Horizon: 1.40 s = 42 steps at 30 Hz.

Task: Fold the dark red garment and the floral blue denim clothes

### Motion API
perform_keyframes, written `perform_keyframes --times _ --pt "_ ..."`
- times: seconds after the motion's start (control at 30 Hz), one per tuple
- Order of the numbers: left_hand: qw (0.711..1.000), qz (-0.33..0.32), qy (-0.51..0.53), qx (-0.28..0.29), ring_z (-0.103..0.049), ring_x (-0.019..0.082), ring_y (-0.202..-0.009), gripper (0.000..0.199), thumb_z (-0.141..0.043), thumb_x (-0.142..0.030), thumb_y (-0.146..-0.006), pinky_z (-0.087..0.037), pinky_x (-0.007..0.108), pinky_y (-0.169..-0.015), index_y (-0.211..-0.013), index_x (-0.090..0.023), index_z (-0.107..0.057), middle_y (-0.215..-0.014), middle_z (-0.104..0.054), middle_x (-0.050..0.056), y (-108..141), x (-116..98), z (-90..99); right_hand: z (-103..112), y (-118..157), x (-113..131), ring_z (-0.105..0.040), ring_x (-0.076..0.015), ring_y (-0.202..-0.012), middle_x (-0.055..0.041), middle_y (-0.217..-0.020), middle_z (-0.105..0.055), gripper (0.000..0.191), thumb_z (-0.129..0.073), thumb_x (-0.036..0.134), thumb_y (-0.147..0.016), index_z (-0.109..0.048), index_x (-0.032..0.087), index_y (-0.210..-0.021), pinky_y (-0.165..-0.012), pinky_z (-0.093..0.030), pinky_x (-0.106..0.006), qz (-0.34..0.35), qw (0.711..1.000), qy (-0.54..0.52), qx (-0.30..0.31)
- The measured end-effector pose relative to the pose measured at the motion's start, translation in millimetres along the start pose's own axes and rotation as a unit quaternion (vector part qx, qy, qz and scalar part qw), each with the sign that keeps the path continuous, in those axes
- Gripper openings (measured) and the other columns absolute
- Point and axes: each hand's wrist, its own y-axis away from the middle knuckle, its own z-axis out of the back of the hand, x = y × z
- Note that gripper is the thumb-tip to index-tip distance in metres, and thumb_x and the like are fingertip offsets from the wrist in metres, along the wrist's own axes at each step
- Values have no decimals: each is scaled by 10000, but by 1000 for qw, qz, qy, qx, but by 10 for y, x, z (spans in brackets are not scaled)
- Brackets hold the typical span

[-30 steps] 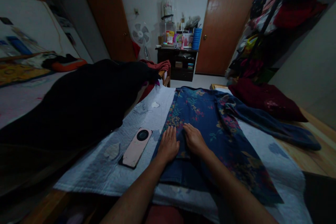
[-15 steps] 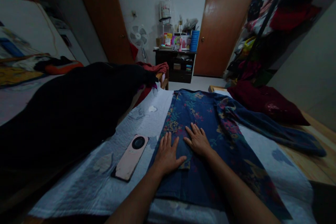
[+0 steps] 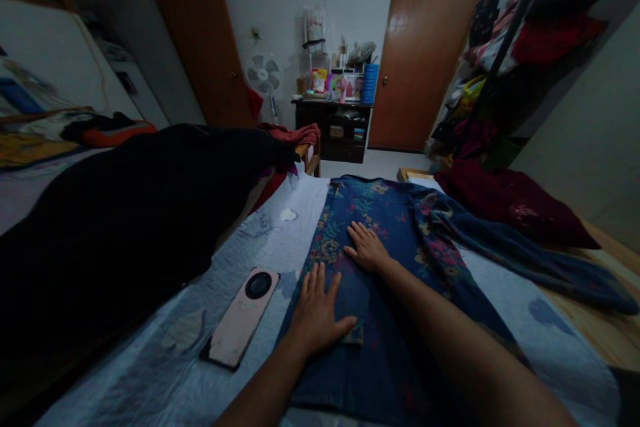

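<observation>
Resting splayed hands (image 3: 316,313) (image 3: 369,250) on floral cloth (image 3: 395,210)

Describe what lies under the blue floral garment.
A pale patterned sheet shows beyond both sides of the floral garment, and wooden boards show beside its outstretched sleeve. Whatever lies directly beneath the garment is covered and cannot be seen.

A pale patterned sheet (image 3: 270,240) covers part of a wooden surface (image 3: 617,270). On the sheet lie a blue flowered shirt (image 3: 400,233) and, near it, a pink phone (image 3: 240,323). One sleeve (image 3: 530,257) reaches over bare wood.
</observation>
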Motion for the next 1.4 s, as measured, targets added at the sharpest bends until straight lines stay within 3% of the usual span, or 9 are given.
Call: perform_keyframes --times 0.27,0.43,0.57,0.63,0.7,0.87,0.97,1.17,1.4 --pt "1000 5 -5 27 -2 359 -1478 898 -558 -655 -770 -104 536 -1186 -1517 -229 -299 -1613 -85 170 17 -40 75 -50 -88 -275 -182 -249 -1473 -132 -1600 -200 744 -301 590 -956 -274 99 -1514 -1174 -156 -408 -76 997 -5 -22" --pt "994 6 -45 102 -165 406 -1455 872 -577 -618 -765 -228 553 -1146 -1478 -153 -382 -1565 -241 235 -49 -147 344 -51 -51 -206 -203 -249 -1465 -105 -1596 -231 702 -295 579 -961 -305 137 -1507 -1167 -171 -433 -107 993 -9 -43" --pt "988 -11 -78 134 -573 392 -1193 531 -552 -480 -818 -453 528 -969 -1230 -152 -618 -1251 -626 227 -334 -190 666 -26 -48 -185 -220 -253 -1460 -94 -1593 -241 678 -299 548 -967 -306 139 -1508 -1170 -166 -438 -117 992 -16 -41" --pt "990 -23 -71 120 -644 341 -1085 420 -476 -382 -876 -493 494 -913 -1221 -182 -607 -1139 -689 177 -581 -187 761 -29 -53 -192 -218 -254 -1461 -84 -1594 -240 662 -298 523 -971 -301 139 -1511 -1172 -163 -436 -119 992 -16 -37" --pt "993 -52 -54 96 -648 297 -1079 385 -444 -330 -898 -494 452 -926 -1230 -201 -590 -1171 -680 147 -876 -194 781 -43 -62 -205 -212 -251 -1463 -77 -1595 -237 645 -299 495 -974 -296 140 -1513 -1174 -156 -433 -119 992 -14 -35" --pt "999 -44 8 -14 -519 243 -1251 367 -431 -217 -900 -408 389 -1051 -1234 -172 -576 -1279 -606 133 -1594 -280 528 -84 -71 -227 -216 -241 -1462 -69 -1596 -237 629 -297 469 -971 -302 149 -1513 -1176 -149 -436 -117 992 -12 -40" --pt "997 24 66 -38 -425 244 -1341 410 -422 -214 -909 -355 425 -1099 -1301 -168 -532 -1407 -510 134 -1849 -278 268 -93 -68 -226 -217 -257 -1461 -76 -1581 -279 631 -287 476 -968 -316 151 -1509 -1168 -163 -456 -143 988 -7 -50" --pt "987 26 66 -144 -368 214 -1379 410 -390 -203 -934 -261 425 -1154 -1320 -201 -526 -1468 -467 83 -1902 -150 -110 -115 -75 -236 -209 -280 -1461 -74 -1577 -291 634 -278 500 -970 -324 165 -1507 -1162 -160 -463 -165 985 -5 -55" --pt "985 24 72 -158 -396 229 -1355 434 -419 -202 -917 -291 435 -1133 -1340 -163 -512 -1438 -503 100 -1923 -107 -144 -55 -87 -261 -244 -289 -1442 -76 -1567 -318 614 -320 469 -967 -332 154 -1494 -1151 -190 -457 -160 986 2 -40"
